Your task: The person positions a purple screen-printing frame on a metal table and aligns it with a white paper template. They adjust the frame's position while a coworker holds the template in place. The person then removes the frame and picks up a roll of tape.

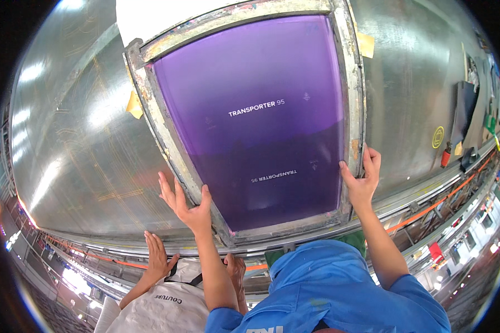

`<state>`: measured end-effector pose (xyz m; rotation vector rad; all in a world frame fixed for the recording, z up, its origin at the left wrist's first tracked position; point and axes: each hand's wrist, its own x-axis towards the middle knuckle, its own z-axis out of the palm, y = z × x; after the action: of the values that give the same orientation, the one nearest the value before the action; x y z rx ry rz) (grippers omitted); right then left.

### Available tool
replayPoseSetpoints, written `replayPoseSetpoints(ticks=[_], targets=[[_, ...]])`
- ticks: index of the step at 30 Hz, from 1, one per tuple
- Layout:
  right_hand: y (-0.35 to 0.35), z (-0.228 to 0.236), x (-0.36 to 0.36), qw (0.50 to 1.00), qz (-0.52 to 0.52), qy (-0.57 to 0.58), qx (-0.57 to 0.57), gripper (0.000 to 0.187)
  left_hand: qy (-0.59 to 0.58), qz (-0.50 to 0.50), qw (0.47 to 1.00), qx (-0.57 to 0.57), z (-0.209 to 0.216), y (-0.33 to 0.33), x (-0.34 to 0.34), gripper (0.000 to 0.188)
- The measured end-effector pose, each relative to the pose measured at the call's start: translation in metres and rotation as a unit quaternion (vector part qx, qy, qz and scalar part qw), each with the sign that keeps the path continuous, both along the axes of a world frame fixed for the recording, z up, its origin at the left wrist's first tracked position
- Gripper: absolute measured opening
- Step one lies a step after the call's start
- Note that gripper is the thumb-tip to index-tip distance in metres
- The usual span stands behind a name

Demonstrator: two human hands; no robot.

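A screen printing frame with worn, paint-spotted rails and purple mesh lies in front of me on the long metal table. Pale lettering and small marks show on the mesh. My left hand straddles the near part of the left rail, thumb at the inner edge and the other fingers spread along the outside. On the opposite rail, my right hand has its thumb at the inner edge and its fingers bent around the outer side. The undersides of both rails are hidden.
White sheet material shows behind the frame; yellow tape sticks out beside it. At near left, a co-worker in a white shirt rests a hand at the table edge. A red-bodied item and dark sheets lie at right.
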<state>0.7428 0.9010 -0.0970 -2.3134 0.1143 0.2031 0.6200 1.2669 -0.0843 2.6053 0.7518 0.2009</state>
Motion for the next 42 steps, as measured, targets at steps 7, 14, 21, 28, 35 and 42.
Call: replayPoseSetpoints(ticks=[7,14,21,28,35,42], targets=[[-0.002,0.001,-0.001,1.000,0.017,0.001,-0.008,0.064,-0.013,0.001,1.000,-0.019,-0.007,0.005,-0.009,0.068],[-0.002,0.001,-0.007,1.000,-0.010,-0.005,-0.016,0.061,-0.020,-0.069,0.997,0.004,-0.016,0.018,0.005,0.068],[-0.005,0.000,-0.001,0.999,0.025,-0.008,-0.022,0.060,0.225,-0.511,0.830,0.000,0.051,0.055,0.153,0.076],[-0.004,-0.001,0.002,0.999,0.026,-0.001,-0.019,0.060,0.243,-0.550,0.798,0.050,0.026,0.043,0.168,0.083],[-0.003,-0.001,0.001,0.999,0.028,-0.004,-0.028,0.058,0.247,-0.550,0.795,0.068,0.028,0.039,0.168,0.079],[-0.005,-0.003,0.000,1.000,0.023,-0.005,-0.021,0.068,0.252,-0.546,0.794,0.082,0.026,0.039,0.167,0.087]])
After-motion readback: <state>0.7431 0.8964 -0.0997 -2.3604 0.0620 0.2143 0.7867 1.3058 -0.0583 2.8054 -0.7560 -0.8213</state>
